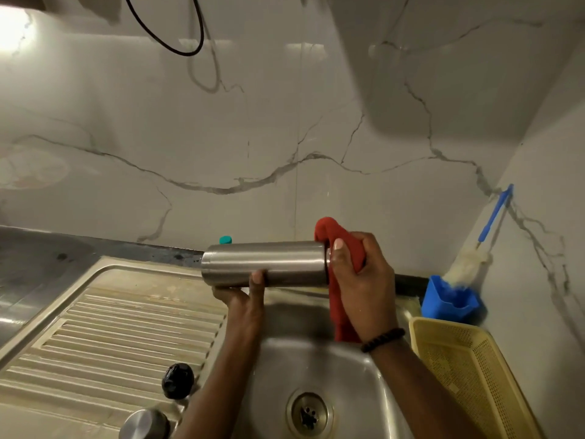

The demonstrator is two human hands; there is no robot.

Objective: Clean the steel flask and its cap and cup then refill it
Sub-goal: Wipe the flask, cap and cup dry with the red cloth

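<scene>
While the steel flask (264, 264) lies on its side in the air above the sink (332, 369), two hands work on it. Left hand (243, 294): cups the flask from beneath near its closed base, thumb curled up over the near side. Right hand (357, 280): fingers curled round one red cloth (337, 245), which is bunched against the flask's mouth end on the right; a tail of the cloth hangs down past the wrist toward the basin. One dark beaded bracelet (383, 339) on the right wrist.

Count on the surface, left of the basin: one black cap (178, 381) resting at the edge of the ribbed drainboard (110, 331); one steel cup (144, 424), dome side up, at the bottom edge, just nearer than the cap. The two are near each other, not touching.

One drain (309, 412) in the basin floor.

Right of the sink: one yellow perforated basket (468, 372); behind it one blue holder (449, 301) in the corner, with one bottle brush (474, 255) standing in it, blue handle leaning on the marbled wall (221, 137).

One small teal item (225, 239) shows behind the flask, against the wall; what it is cannot be told. One black cable (164, 36) loops at the top.
</scene>
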